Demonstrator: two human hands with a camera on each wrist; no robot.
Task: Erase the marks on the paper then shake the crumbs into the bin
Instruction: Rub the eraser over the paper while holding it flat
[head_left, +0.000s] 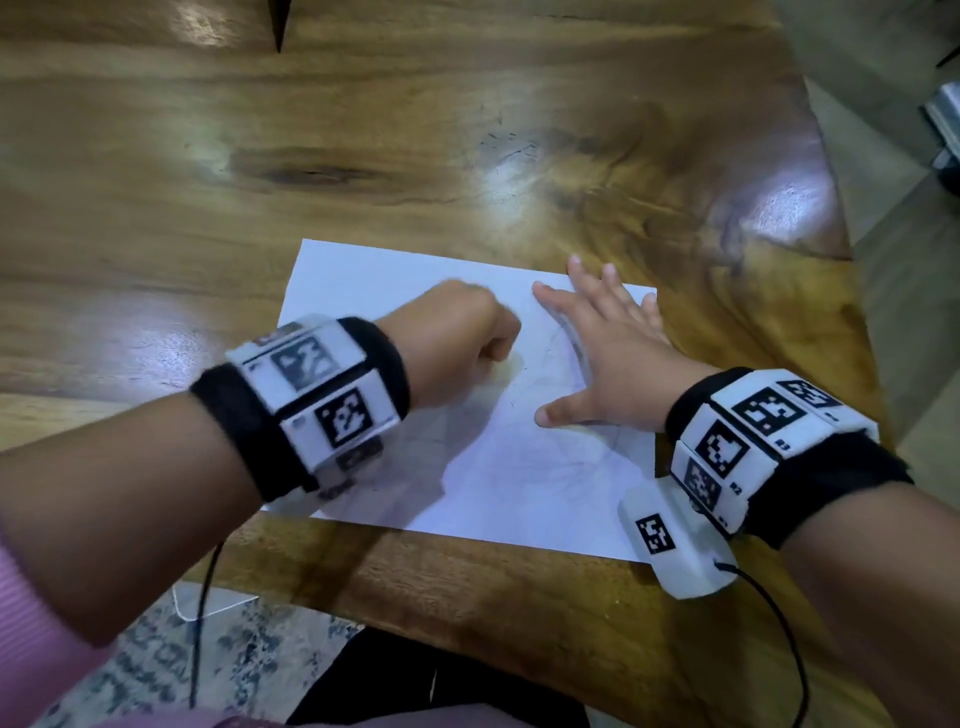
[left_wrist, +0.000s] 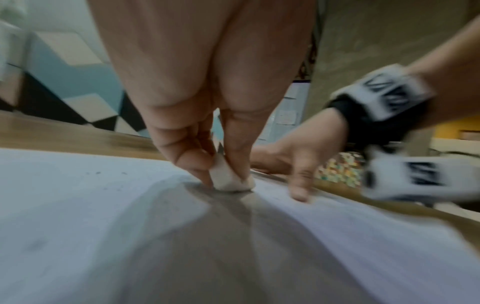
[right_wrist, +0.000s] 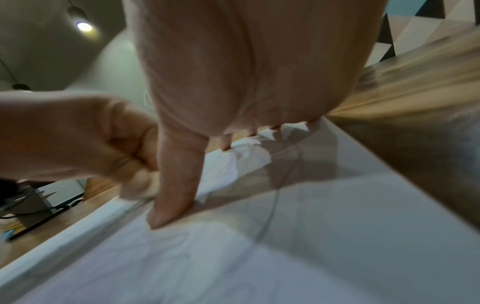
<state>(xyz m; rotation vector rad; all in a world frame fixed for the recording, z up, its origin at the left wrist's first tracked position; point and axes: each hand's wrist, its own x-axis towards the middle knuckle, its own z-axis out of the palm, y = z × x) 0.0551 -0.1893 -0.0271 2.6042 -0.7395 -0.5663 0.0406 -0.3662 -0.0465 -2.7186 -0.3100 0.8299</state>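
Observation:
A white sheet of paper (head_left: 389, 291) with faint pencil marks (head_left: 571, 343) lies on the wooden table. My left hand (head_left: 467, 338) pinches a small white eraser (left_wrist: 228, 179) and presses it onto the paper (left_wrist: 78, 205) near the middle. The head view hides the eraser under my curled fingers. My right hand (head_left: 597, 353) lies flat with spread fingers on the paper's right part, its thumb (right_wrist: 176, 195) pressing the sheet (right_wrist: 337, 226) beside my left hand (right_wrist: 78, 139). The bin is not in view.
The wooden table (head_left: 363, 156) stretches far and left of the paper; its near edge (head_left: 467, 613) runs just below the sheet. A cable (head_left: 200, 623) hangs from my left wrist over a patterned rug (head_left: 156, 665). Pale floor (head_left: 883, 182) lies past the table's right edge.

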